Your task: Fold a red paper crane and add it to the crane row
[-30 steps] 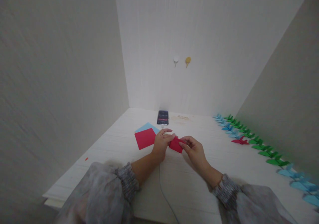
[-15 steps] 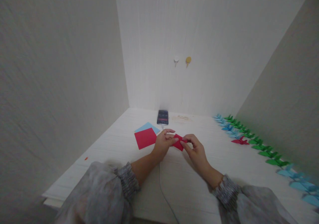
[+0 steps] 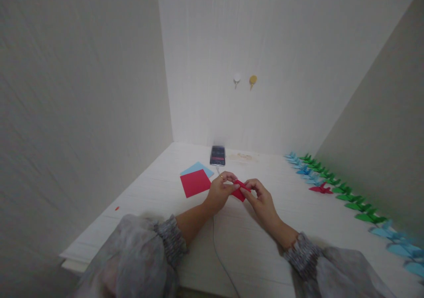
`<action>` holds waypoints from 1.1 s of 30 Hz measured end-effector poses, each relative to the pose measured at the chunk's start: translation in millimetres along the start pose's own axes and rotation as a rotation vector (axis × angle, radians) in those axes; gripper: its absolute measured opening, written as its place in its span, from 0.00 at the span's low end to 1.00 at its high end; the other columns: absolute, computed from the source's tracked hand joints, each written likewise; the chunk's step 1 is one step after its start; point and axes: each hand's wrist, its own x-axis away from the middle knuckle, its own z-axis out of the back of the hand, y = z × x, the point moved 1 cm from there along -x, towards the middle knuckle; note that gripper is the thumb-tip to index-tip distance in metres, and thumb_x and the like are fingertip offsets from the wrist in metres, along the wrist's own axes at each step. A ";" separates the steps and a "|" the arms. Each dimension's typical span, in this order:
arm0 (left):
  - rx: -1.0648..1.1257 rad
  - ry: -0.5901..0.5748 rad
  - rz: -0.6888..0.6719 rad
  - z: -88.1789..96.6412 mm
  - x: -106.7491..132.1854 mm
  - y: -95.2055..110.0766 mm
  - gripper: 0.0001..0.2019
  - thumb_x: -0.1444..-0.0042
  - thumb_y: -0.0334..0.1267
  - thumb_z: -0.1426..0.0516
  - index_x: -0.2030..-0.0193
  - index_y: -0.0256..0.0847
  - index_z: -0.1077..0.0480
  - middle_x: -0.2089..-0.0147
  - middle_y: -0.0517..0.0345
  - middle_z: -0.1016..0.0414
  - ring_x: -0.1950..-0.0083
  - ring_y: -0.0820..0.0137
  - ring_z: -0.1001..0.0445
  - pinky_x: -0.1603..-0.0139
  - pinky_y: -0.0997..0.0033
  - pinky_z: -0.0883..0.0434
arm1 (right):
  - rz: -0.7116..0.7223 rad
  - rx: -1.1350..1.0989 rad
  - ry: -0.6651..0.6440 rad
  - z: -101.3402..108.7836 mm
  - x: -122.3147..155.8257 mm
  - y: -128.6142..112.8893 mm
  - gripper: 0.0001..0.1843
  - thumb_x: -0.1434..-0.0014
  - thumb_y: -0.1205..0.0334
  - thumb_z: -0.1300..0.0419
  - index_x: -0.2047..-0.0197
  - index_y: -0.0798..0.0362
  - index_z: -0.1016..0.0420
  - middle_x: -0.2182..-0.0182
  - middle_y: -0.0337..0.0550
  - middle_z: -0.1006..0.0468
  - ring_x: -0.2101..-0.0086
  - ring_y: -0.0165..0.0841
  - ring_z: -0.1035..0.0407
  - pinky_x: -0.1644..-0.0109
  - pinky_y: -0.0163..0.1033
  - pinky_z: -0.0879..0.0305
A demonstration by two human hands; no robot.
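At the far left, a small orange-red scrap (image 3: 117,208) lies on the white table (image 3: 149,179), near its left edge. Next comes the grey left sleeve (image 3: 132,249), gathered at the cuff. Beyond it lie 2 flat sheets: a red sheet (image 3: 195,183) overlaps a light blue sheet (image 3: 198,166), which shows behind it. A pale cable (image 3: 221,262) runs from the table's near edge, passes under the left arm and reaches a phone (image 3: 217,155) near the back wall.

The left hand (image 3: 217,195), with a ring on 1 finger, grasps the left part of a small folded red paper (image 3: 238,195), its thumb on the near face. The paper sits between the 2 hands, at the fingertips rather than in the palms, tilted, with a corner pointing down toward the table. Above and behind, a white hook (image 3: 236,78) and a yellow hook (image 3: 253,80) are fixed to the wall.

The right hand (image 3: 264,203) pinches the paper's right end between thumb and curled fingers. Farther right stand folded paper birds in 2 lines: light blue birds (image 3: 311,179) ending in 1 red bird (image 3: 321,189), and green birds (image 3: 357,205) followed by more light blue ones.
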 end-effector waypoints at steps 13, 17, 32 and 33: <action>-0.168 -0.211 0.056 2.1 1.7 2.5 0.11 0.57 0.38 0.42 0.66 0.37 0.36 0.76 0.64 0.36 0.77 0.80 0.37 0.76 0.80 0.40 | 0.049 0.088 -0.070 7.8 0.7 -4.8 0.10 0.45 0.60 0.49 0.75 0.53 0.34 0.76 0.39 0.34 0.72 0.31 0.38 0.67 0.36 0.42; -0.098 -0.271 0.187 5.0 -0.3 -7.4 0.16 0.66 0.35 0.37 0.68 0.36 0.37 0.76 0.64 0.35 0.77 0.79 0.35 0.76 0.79 0.38 | 0.106 0.087 -0.121 10.4 1.4 -5.5 0.10 0.45 0.60 0.50 0.74 0.53 0.33 0.74 0.41 0.33 0.71 0.32 0.38 0.66 0.37 0.41; 0.032 -0.121 0.238 1.5 0.2 -2.2 0.12 0.67 0.37 0.37 0.74 0.35 0.31 0.77 0.59 0.28 0.75 0.75 0.31 0.70 0.73 0.33 | 0.059 0.035 -0.080 7.6 0.5 -1.3 0.09 0.45 0.61 0.49 0.73 0.52 0.31 0.68 0.44 0.31 0.66 0.33 0.36 0.62 0.40 0.39; 0.059 -0.125 0.247 1.2 0.4 -2.3 0.12 0.66 0.38 0.37 0.74 0.34 0.31 0.76 0.59 0.28 0.75 0.74 0.30 0.69 0.72 0.33 | 0.051 0.021 -0.081 7.0 0.6 -0.4 0.08 0.45 0.61 0.48 0.73 0.52 0.31 0.68 0.43 0.31 0.66 0.33 0.36 0.62 0.40 0.39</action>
